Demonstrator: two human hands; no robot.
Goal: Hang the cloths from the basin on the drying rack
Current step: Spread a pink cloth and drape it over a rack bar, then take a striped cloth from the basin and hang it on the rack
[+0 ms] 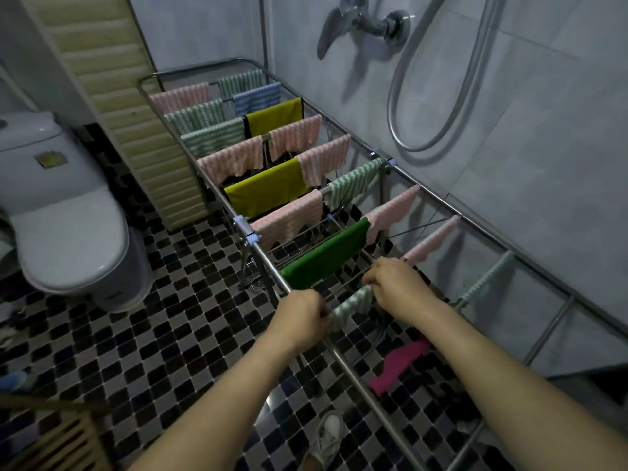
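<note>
A long metal drying rack (272, 266) runs from the near right toward the far wall, with several pink, green-striped, yellow and blue cloths draped over its bars. My left hand (299, 316) and my right hand (396, 283) each grip one end of a pale green striped cloth (351, 305), stretched between them over a near bar. Just beyond it hangs a dark green cloth (326, 258). A magenta cloth (397, 367) hangs lower on the near side. The basin is not in view.
A white toilet (64, 215) stands at the left on the checkered tile floor (170, 334). A shower hose (438, 96) and tap (360, 22) hang on the right wall. A wooden slatted object (57, 440) is at bottom left, and a shoe (328, 433) shows below.
</note>
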